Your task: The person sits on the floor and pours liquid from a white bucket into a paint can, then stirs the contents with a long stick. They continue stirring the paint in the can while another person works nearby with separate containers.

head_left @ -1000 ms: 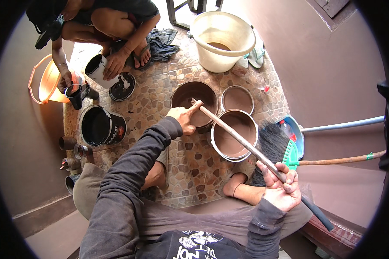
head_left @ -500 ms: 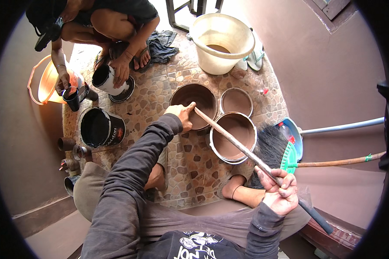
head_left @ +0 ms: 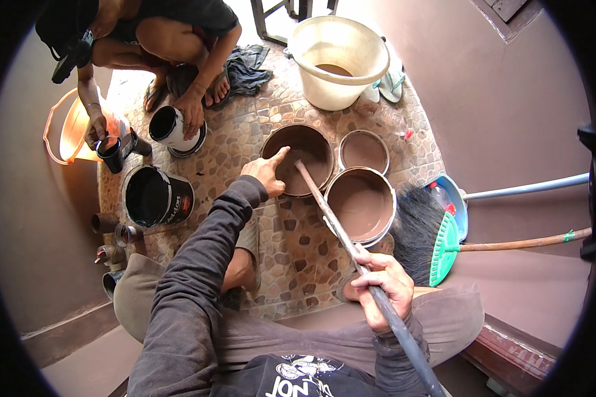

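Note:
My right hand (head_left: 389, 288) is closed round a long stick (head_left: 341, 230), wooden at its far end and dark grey toward my lap. The stick's far tip is inside a dark-rimmed bucket of brown paint (head_left: 314, 135), with its shaft crossing the edge of a second, white-rimmed paint bucket (head_left: 361, 202). At the left rim of the first bucket, my left hand (head_left: 265, 175) has its index finger stretched out over the opening and holds nothing that I can see; its other fingers are partly hidden. A smaller round container of brown paint (head_left: 364, 151) stands beside both buckets.
A co-worker squats at upper left, with one hand on a white can (head_left: 172, 129) and the other on a black cup (head_left: 111, 155). Around us are a black paint pail (head_left: 149, 198), an orange bucket (head_left: 73, 129), a large cream tub (head_left: 338, 86), a green broom (head_left: 446, 248) and a blue dustpan (head_left: 460, 208).
My right hand has moved left and nearer to me along with the stick, which now points more steeply into the bucket. My left index finger has come away from the stick's tip.

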A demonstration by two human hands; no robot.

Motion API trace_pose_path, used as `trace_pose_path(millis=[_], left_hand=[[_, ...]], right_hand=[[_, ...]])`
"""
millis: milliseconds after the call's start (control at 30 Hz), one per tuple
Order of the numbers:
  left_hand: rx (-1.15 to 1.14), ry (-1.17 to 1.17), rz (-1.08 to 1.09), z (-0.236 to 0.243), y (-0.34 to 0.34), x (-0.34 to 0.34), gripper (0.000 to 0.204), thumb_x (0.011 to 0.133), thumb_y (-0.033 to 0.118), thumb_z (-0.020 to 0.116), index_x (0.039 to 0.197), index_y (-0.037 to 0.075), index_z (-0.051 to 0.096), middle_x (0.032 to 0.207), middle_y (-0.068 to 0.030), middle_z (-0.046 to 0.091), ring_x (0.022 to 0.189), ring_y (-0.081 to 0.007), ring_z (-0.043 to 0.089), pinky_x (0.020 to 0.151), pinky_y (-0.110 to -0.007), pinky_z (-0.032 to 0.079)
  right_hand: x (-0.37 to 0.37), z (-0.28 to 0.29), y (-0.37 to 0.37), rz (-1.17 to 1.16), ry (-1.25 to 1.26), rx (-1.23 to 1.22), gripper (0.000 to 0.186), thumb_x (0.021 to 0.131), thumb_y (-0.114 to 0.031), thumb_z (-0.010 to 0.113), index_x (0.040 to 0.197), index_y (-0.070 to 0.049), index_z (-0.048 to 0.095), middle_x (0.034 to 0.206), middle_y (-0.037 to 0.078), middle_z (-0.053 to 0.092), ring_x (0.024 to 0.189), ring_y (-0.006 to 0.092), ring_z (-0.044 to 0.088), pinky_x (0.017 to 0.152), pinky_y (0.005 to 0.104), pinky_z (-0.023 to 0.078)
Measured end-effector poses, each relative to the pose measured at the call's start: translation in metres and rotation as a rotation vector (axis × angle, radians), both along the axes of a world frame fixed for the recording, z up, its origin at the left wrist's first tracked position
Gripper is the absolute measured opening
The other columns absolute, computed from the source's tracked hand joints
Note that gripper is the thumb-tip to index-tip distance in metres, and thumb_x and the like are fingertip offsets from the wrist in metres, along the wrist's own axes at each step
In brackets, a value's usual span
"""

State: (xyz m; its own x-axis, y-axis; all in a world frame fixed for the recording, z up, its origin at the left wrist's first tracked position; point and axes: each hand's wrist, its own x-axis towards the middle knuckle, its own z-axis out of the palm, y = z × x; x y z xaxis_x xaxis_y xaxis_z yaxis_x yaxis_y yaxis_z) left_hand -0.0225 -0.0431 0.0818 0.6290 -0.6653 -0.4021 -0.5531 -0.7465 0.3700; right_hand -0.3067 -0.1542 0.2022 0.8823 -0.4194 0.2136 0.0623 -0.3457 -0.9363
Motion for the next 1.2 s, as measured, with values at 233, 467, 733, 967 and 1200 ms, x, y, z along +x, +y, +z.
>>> trace_pose_path(millis=[233, 467, 733, 967, 1200], left_hand=[[-0.145, -0.054, -0.014, -0.007, 0.012, -0.012, 0.086, 0.058, 0.019, 0.056, 0.140, 0.020, 0.030, 0.071, -0.0247, 0.060, 0.069, -0.0404, 0.060, 0.070, -0.045, 0.050], [-0.355, -0.112, -0.117, -0.007, 0.011, -0.041, 0.089, 0.058, 0.021, 0.056, 0.141, 0.016, 0.024, 0.058, -0.0234, 0.056, 0.057, -0.0399, 0.058, 0.060, -0.046, 0.050], [-0.367, -0.040, -0.194, -0.002, -0.003, -0.064, 0.093, 0.058, 0.021, 0.055, 0.143, 0.018, 0.018, 0.057, -0.0213, 0.056, 0.054, -0.0380, 0.057, 0.056, -0.045, 0.049], [-0.331, -0.080, -0.186, -0.008, -0.004, -0.061, 0.092, 0.058, 0.018, 0.055, 0.143, 0.021, 0.019, 0.053, -0.0204, 0.053, 0.051, -0.0387, 0.056, 0.054, -0.045, 0.049], [-0.160, -0.061, -0.199, -0.011, -0.004, -0.045, 0.093, 0.060, 0.017, 0.056, 0.144, 0.020, 0.015, 0.063, -0.0226, 0.059, 0.060, -0.0384, 0.060, 0.061, -0.045, 0.051]], right_hand=[[0.002, -0.012, 0.007, -0.043, -0.051, 0.070, 0.016, 0.067, 0.014, 0.059, 0.074, -0.001, 0.060, 0.099, 0.021, 0.060, 0.105, 0.0357, 0.058, 0.088, 0.0389, 0.048], [-0.002, -0.019, 0.004, -0.239, -0.147, 0.303, 0.010, 0.076, 0.008, 0.054, 0.072, 0.000, 0.055, 0.103, 0.021, 0.057, 0.106, 0.0340, 0.057, 0.088, 0.0387, 0.049], [-0.002, -0.019, 0.005, -0.312, -0.221, 0.469, 0.009, 0.075, 0.010, 0.053, 0.071, 0.002, 0.050, 0.105, 0.022, 0.054, 0.108, 0.0384, 0.054, 0.089, 0.0440, 0.050], [-0.008, -0.016, -0.001, -0.404, -0.372, 0.844, 0.011, 0.071, 0.011, 0.044, 0.073, 0.000, 0.042, 0.111, 0.028, 0.049, 0.109, 0.0525, 0.048, 0.090, 0.0567, 0.047], [-0.026, -0.010, -0.023, -0.531, -0.409, 1.087, 0.014, 0.064, 0.011, 0.045, 0.070, -0.001, 0.042, 0.103, 0.031, 0.053, 0.109, 0.0564, 0.045, 0.085, 0.0619, 0.048]])
